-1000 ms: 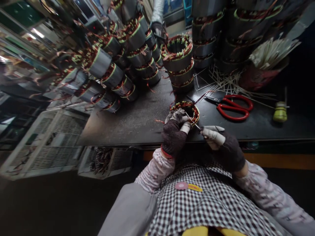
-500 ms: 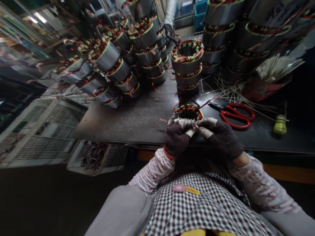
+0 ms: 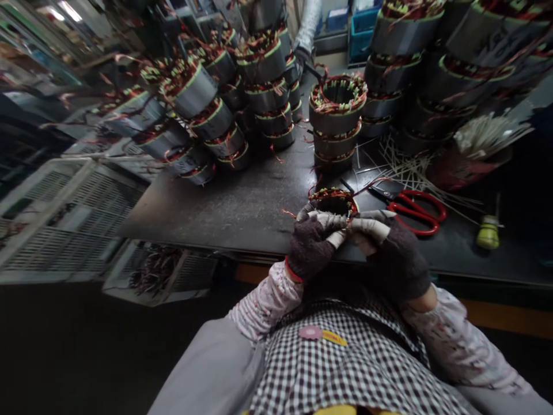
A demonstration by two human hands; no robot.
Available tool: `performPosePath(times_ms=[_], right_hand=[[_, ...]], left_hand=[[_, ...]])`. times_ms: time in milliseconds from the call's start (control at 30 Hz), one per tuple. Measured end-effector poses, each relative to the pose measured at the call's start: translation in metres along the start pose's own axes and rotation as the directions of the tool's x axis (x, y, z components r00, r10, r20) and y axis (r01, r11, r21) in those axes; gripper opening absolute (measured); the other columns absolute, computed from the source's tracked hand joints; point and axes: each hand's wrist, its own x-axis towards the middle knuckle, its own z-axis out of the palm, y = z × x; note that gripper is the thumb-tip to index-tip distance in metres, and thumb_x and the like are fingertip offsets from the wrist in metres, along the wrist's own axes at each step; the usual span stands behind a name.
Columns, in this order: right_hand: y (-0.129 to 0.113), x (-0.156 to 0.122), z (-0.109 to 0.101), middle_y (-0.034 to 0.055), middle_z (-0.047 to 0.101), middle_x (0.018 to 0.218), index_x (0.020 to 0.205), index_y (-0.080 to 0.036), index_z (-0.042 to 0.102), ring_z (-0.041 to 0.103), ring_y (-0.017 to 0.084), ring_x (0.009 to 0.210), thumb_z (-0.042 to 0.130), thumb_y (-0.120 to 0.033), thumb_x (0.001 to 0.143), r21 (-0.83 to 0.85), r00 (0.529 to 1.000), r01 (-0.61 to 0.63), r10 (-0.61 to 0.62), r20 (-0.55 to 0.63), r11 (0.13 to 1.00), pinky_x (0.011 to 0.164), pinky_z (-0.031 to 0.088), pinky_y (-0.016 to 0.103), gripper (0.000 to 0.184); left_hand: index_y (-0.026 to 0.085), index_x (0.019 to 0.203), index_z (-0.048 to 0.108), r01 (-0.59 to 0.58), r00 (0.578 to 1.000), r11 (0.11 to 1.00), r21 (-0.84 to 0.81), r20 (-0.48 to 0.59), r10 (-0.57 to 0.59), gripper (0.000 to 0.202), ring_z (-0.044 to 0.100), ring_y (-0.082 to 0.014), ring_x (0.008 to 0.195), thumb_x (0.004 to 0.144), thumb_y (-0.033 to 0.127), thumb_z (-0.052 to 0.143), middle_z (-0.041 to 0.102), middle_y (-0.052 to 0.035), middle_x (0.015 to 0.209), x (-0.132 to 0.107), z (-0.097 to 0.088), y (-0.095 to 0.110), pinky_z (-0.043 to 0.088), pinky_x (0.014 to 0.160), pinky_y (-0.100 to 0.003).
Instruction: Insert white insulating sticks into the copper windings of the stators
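Observation:
A small wound motor stator (image 3: 333, 202) with copper coils lies on the dark workbench (image 3: 242, 207) near its front edge. My left hand (image 3: 313, 239), in a dark glove with taped fingertips, is curled against the stator's near rim. My right hand (image 3: 386, 245), gloved the same way, meets the left one at that rim with its fingers pinched together. Whatever the fingers pinch is too small to make out.
Stacks of wound stators (image 3: 242, 86) crowd the bench's back, one short stack (image 3: 337, 118) just behind my hands. Red-handled scissors (image 3: 415, 207), scattered white strips (image 3: 406, 167), a red pot of strips (image 3: 470, 155) and a small green spool (image 3: 488, 230) lie to the right. White crates (image 3: 56, 230) stand lower left.
My right hand, apart from the left and holding a thin strip a second ago, has closed in to meet the left hand at the stator's rim. The view has tilted slightly.

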Motion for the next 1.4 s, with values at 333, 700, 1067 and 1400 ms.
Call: performPosePath(times_ms=[333,700,1067,1400], right_hand=[[-0.015,0.0,-0.012,0.006,0.084,0.113,0.108,-0.029,0.079,0.082,0.027,0.103,0.076,-0.039,0.109,0.414,0.98,-0.18,0.197,0.002,0.892,0.088,0.072,0.044,0.011],[-0.036,0.053,0.015,-0.0023,0.072,0.088,0.098,-0.028,0.064,0.063,0.015,0.072,0.09,-0.055,0.095,0.714,0.833,-0.288,0.534,-0.141,0.639,0.07,0.063,0.03,0.038],[-0.009,-0.028,0.017,0.0148,0.07,0.159,0.159,-0.029,0.061,0.067,0.038,0.151,0.083,-0.065,0.097,0.287,0.806,-0.519,0.573,-0.151,0.806,0.139,0.046,0.068,0.075],[0.039,0.031,-0.028,0.01,0.086,0.134,0.144,-0.026,0.077,0.079,0.039,0.132,0.091,-0.058,0.091,0.408,0.869,-0.445,0.274,0.411,0.797,0.118,0.064,0.062,0.064]], left_hand=[[0.025,0.121,0.087,-0.025,1.0,0.996,0.087,-0.011,0.026,0.018,0.084,-0.0272,0.121,0.104,0.032,0.084,0.092,-0.0052,0.122,0.0,0.001,0.001,0.057,0.131,-0.057],[0.026,0.118,0.085,-0.282,0.959,0.944,0.173,0.083,0.271,0.017,0.087,-0.027,0.116,0.109,0.039,0.077,0.091,-0.0047,0.115,-0.002,0.016,0.005,0.052,0.139,-0.058],[0.028,0.14,0.084,-0.233,0.962,0.946,0.224,0.197,0.19,0.033,0.084,-0.0253,0.13,0.109,0.022,0.075,0.084,-0.0086,0.141,-0.018,-0.044,-0.012,0.073,0.112,-0.04],[0.043,0.133,0.088,-0.614,0.54,0.789,0.037,0.749,0.385,0.052,0.082,-0.0239,0.129,0.103,0.007,0.066,0.088,0.0012,0.139,0.083,-0.08,-0.009,0.066,0.115,-0.04]])
